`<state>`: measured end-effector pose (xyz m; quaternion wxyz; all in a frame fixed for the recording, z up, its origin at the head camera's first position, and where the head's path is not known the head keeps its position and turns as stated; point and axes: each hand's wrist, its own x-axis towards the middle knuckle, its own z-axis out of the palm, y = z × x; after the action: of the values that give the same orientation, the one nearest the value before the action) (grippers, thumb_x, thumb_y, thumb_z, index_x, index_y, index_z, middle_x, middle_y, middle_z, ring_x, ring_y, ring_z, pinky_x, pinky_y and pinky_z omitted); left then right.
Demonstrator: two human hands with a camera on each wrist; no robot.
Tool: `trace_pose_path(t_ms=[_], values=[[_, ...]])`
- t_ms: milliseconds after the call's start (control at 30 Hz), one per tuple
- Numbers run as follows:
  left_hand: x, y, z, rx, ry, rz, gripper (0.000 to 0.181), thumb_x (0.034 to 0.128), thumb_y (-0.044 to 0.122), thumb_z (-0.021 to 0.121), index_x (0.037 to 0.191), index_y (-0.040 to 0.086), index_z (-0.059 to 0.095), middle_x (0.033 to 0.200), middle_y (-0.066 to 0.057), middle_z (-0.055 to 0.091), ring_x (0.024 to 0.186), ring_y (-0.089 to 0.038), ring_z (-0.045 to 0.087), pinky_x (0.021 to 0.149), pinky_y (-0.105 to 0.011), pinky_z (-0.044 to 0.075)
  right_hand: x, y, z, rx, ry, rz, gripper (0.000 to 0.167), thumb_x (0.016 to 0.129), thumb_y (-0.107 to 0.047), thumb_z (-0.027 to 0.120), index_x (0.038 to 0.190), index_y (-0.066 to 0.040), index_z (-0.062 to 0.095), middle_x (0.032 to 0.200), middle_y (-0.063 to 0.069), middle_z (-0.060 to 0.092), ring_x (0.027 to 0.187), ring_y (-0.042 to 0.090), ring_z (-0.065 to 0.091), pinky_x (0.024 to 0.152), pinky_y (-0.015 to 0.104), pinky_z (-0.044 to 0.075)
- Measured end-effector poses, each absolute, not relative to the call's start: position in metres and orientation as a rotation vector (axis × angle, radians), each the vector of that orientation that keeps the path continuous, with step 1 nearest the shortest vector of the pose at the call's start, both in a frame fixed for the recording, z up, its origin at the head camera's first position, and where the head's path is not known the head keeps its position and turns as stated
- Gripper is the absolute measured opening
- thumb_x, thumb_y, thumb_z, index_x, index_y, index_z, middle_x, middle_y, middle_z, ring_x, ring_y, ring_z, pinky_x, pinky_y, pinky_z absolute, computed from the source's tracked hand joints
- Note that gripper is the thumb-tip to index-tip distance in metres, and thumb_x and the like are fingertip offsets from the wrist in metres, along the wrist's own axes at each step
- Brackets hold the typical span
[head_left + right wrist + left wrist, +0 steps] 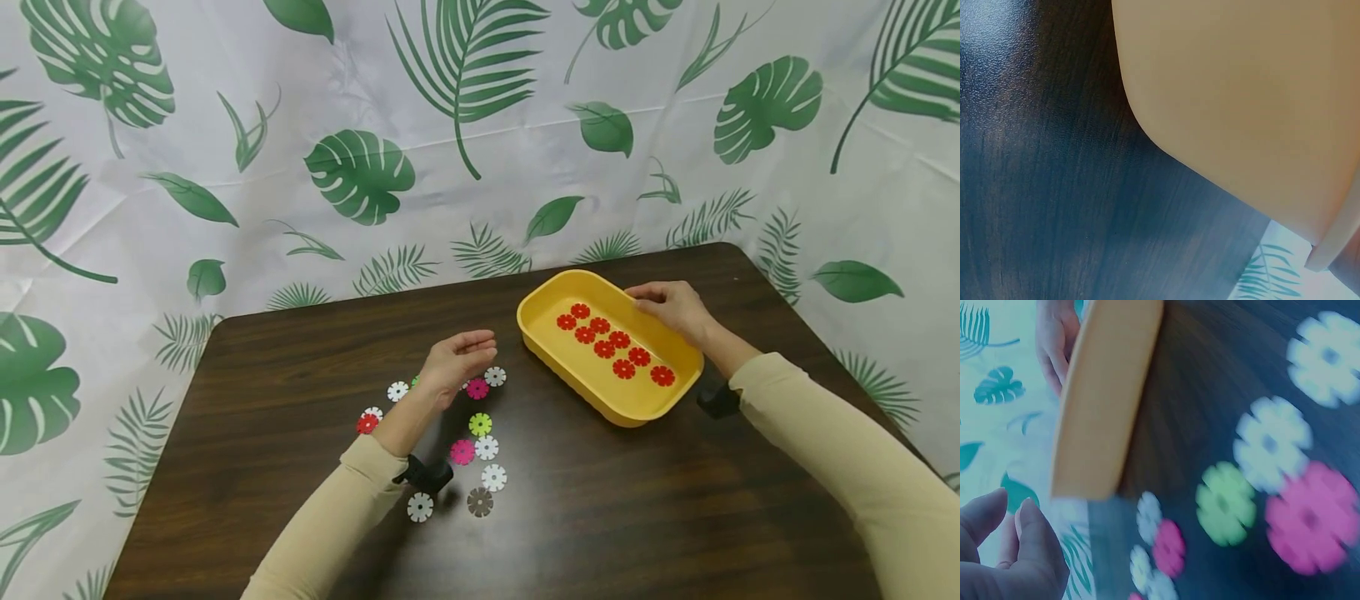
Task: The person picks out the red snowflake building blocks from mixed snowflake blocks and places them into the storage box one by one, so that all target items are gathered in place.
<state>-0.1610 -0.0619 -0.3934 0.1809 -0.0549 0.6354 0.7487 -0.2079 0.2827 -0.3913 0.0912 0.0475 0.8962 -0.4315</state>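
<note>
My right hand [675, 308] grips the far right rim of a yellow plastic tray [637, 400], thumb over the edge. Several red notched discs [604, 349] lie flat on the tray's floor in two rough rows. Left of the tray, my left hand [453, 367] hovers above loose notched discs with nothing held. In the left wrist view, a gap shows between its thumb and fingers [1041, 550]. Around and under that arm lie white [493, 477], pink [462, 452], lime [480, 424], brown [480, 502] and red discs [367, 423]; the arm hides some. The right wrist view shows mostly the tray's side [1229, 94].
A dark wooden table [600, 517] carries everything. Behind it and along its sides hangs a white cloth [480, 200] with green leaf prints. A black wrist strap [427, 475] sits on the left wrist, close over the discs.
</note>
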Motion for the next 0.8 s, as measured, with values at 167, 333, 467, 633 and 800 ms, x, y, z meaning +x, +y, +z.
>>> trace_pose_path(t_ms=[167, 333, 467, 633, 800], values=[[-0.151, -0.098, -0.403, -0.159, 1.864, 2.063, 0.042, 0.0893, -0.004, 0.058, 0.130, -0.009, 0.049, 0.116, -0.018, 0.061, 0.095, -0.010, 0.062, 0.099, -0.037, 0.045, -0.209, 0.282, -0.390, 0.132, 2.657, -1.278, 0.039, 0.096, -0.017, 0.054, 0.132, -0.003, 0.053, 0.128, 0.022, 0.052, 0.105, 0.033, 0.055, 0.096, 0.041, 0.047], [-0.142, -0.131, -0.412, -0.223, 1.916, 2.004, 0.043, 0.0906, -0.001, 0.058, 0.132, -0.008, 0.046, 0.118, -0.017, 0.058, 0.094, -0.009, 0.061, 0.090, -0.026, 0.050, -0.209, 0.283, -0.389, 0.129, 2.668, -1.261, 0.038, 0.096, -0.017, 0.054, 0.131, -0.002, 0.053, 0.127, 0.023, 0.052, 0.104, 0.034, 0.055, 0.095, 0.040, 0.049], [-0.135, -0.149, -0.418, -0.250, 1.917, 2.014, 0.044, 0.0902, -0.002, 0.058, 0.132, -0.010, 0.044, 0.108, -0.009, 0.062, 0.092, -0.007, 0.061, 0.083, -0.020, 0.052, -0.209, 0.284, -0.389, 0.124, 2.673, -1.249, 0.038, 0.096, -0.016, 0.054, 0.131, -0.002, 0.053, 0.126, 0.023, 0.053, 0.103, 0.032, 0.055, 0.091, 0.034, 0.051], [-0.129, -0.163, -0.420, -0.255, 1.928, 2.031, 0.045, 0.0898, -0.003, 0.057, 0.132, -0.012, 0.043, 0.103, -0.004, 0.064, 0.091, -0.005, 0.063, 0.085, -0.021, 0.051, -0.210, 0.284, -0.390, 0.117, 2.672, -1.253, 0.038, 0.096, -0.016, 0.054, 0.130, -0.001, 0.054, 0.125, 0.023, 0.053, 0.102, 0.032, 0.055, 0.086, 0.027, 0.052], [-0.124, -0.174, -0.422, -0.281, 1.968, 2.025, 0.046, 0.0898, 0.001, 0.059, 0.131, -0.012, 0.044, 0.101, -0.002, 0.065, 0.088, -0.004, 0.062, 0.081, -0.017, 0.051, -0.210, 0.284, -0.392, 0.119, 2.673, -1.250, 0.037, 0.096, -0.017, 0.054, 0.130, -0.002, 0.054, 0.125, 0.023, 0.053, 0.102, 0.033, 0.056, 0.087, 0.030, 0.052]])
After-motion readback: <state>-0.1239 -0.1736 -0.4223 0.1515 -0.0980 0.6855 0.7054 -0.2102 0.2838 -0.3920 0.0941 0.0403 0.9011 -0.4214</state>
